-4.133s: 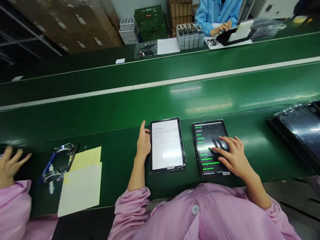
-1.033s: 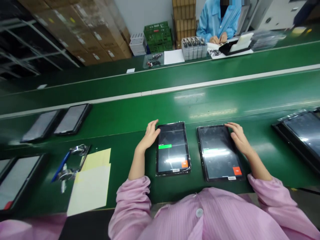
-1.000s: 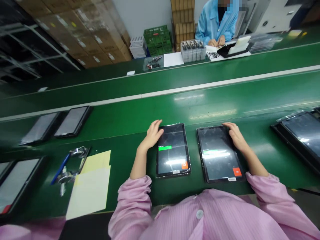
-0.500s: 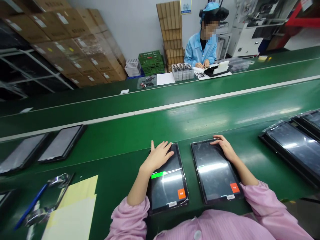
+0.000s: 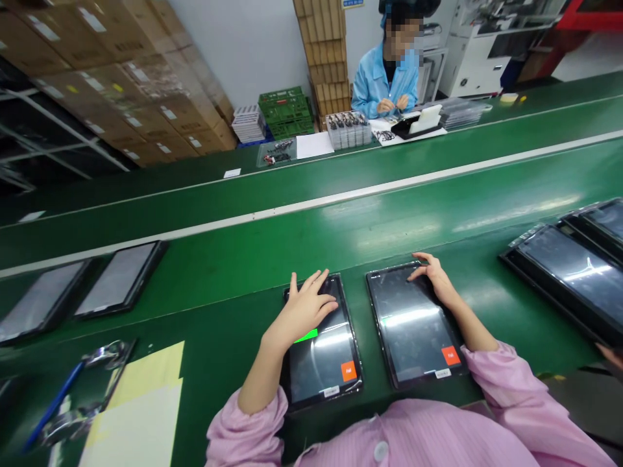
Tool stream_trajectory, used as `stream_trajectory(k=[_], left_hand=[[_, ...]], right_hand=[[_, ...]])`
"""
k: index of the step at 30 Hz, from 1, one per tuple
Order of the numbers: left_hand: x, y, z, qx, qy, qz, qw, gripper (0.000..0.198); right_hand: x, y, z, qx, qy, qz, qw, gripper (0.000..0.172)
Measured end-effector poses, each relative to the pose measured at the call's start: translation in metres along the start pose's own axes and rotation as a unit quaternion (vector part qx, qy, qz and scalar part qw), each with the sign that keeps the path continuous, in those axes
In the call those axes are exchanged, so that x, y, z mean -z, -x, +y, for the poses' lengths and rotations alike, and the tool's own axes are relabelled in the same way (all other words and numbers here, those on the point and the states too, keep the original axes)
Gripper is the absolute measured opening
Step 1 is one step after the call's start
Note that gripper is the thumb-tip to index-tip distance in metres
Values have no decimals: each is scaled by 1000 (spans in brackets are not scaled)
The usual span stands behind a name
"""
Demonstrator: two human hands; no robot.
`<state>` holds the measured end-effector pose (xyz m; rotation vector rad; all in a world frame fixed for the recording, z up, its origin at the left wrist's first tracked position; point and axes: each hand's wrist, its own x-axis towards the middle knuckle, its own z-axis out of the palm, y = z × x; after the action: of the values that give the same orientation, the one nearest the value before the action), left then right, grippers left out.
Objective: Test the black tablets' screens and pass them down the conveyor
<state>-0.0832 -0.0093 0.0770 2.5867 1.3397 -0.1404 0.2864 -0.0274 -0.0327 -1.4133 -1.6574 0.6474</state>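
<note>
Two black tablets lie side by side on the green bench before me. My left hand [image 5: 306, 311] rests over the upper part of the left tablet [image 5: 318, 370], fingers spread, hiding some of its screen. A green bar and a red square marked "Fail" show there. At the top right corner of the right tablet [image 5: 406, 347], my right hand [image 5: 435, 279] has its fingers apart, one along the top edge and another over the screen. The right screen also carries a red square, and bright light reflects across it. Each tablet has a small white label at its near edge.
More tablets lie at the left [image 5: 119, 279] and right [image 5: 567, 272]. Nearer left are yellow sheets [image 5: 141, 408] and a blue pen [image 5: 56, 402]. Across the belt [image 5: 311, 227], a person in blue [image 5: 384, 81] works. Part of another hand [image 5: 610, 357] shows at the right edge.
The view has tilted slightly downward. My left hand's fingers have shifted and cover more of the green bar. A piece of another hand now appears at the right edge.
</note>
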Motion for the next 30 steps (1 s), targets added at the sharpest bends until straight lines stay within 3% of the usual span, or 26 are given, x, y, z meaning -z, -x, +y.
stream_trajectory(k=[5,10,13,16,18,20,24,30], left_hand=[[10,0,-10,36,-24,25,999,42],[6,-7,-11,24,-19,58,998,37],[6,-11,-14,9,4,103,995,45],[9,-23,-20,6,73,148,986,57],[10,-35,-22,16,128,132,983,61],[9,-46,-21,30,160,80,983,60],[4,-59,-14,34,142,2,989,57],[-4,-63,-14,-26,65,36,997,61]], right_hand=[[5,0,-9,-9,-14,50,999,73],[4,0,-12,5,-15,47,999,74],[4,-1,-16,16,-3,48,999,71],[4,-1,-21,20,-23,87,996,68],[3,-1,-23,11,-50,117,992,67],[1,-1,-23,-1,-66,135,989,65],[-3,-3,-18,-29,-86,146,985,67],[-6,-6,-14,-43,-113,155,980,66]])
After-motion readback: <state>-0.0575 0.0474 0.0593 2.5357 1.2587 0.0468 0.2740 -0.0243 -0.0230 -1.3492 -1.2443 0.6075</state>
